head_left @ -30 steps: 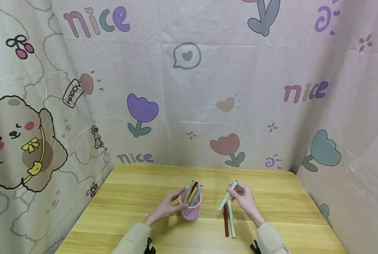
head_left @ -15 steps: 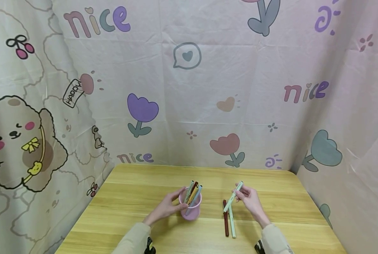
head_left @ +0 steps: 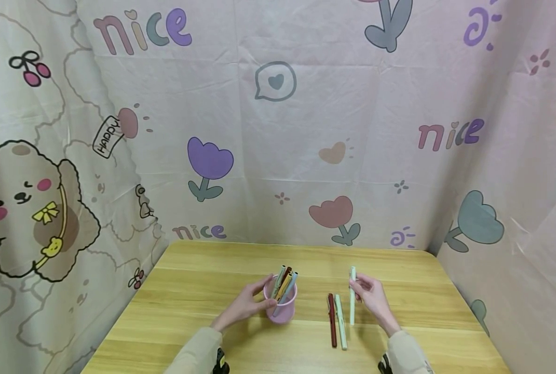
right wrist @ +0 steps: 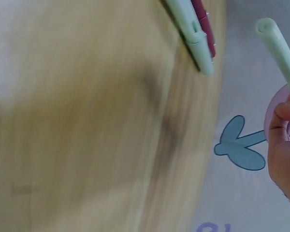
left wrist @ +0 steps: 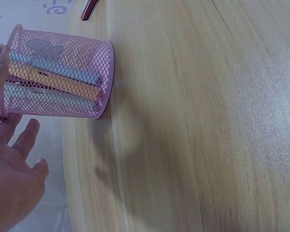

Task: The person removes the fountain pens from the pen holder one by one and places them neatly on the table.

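Observation:
My left hand (head_left: 244, 306) holds the rim of a pink mesh pen cup (head_left: 283, 315), thumb on the near side and fingers round the far side. Several pens (left wrist: 58, 79), blue, orange and pale green among them, lean inside the cup. A light green pen (head_left: 352, 306) is pinched near its upper end by my right hand (head_left: 373, 300); it points down toward the table. To its left, a second light green pen (head_left: 341, 324) and a dark red pen (head_left: 332, 322) lie side by side on the wood. The right wrist view shows only part of my hand.
The wood-grain table (head_left: 203, 275) has rounded far corners. Behind it and at both sides hangs a pale cloth (head_left: 278, 150) printed with flowers, a bear and words.
My right hand has moved right with the light green pen, away from the two lying pens, and the pen has swung from slanted to nearly straight. My left hand stays on the cup.

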